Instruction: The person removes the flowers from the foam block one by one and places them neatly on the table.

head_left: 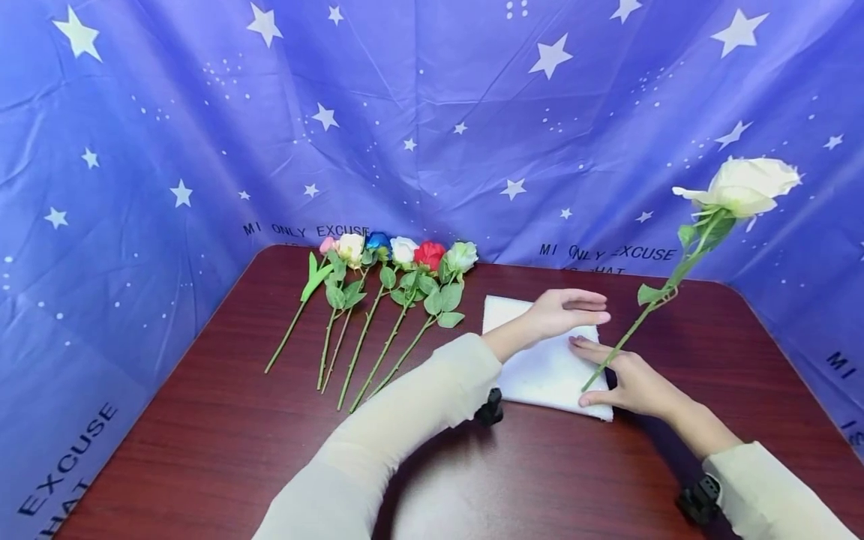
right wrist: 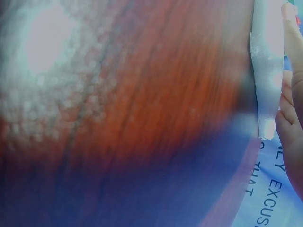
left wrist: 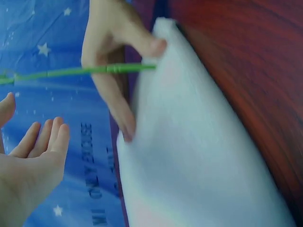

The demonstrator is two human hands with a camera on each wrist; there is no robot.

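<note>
A white rose (head_left: 749,186) on a long green stem leans to the right above a white foam block (head_left: 540,375). Its lower stem end meets the block's top near the right side, and no fingers close round the stem. My right hand (head_left: 637,382) rests at the block's right edge, thumb and fingers spread on either side of the stem. Over the back of the block is my left hand (head_left: 560,313), fingers extended and holding nothing; the left wrist view shows its palm (left wrist: 35,175) apart from the stem (left wrist: 113,69).
Several artificial flowers lie in a row on the left of the brown table (head_left: 223,420), among them a red rose (head_left: 429,256), a blue rose (head_left: 379,243) and a pale green rose (head_left: 462,256). A blue star-patterned curtain (head_left: 378,150) surrounds the table.
</note>
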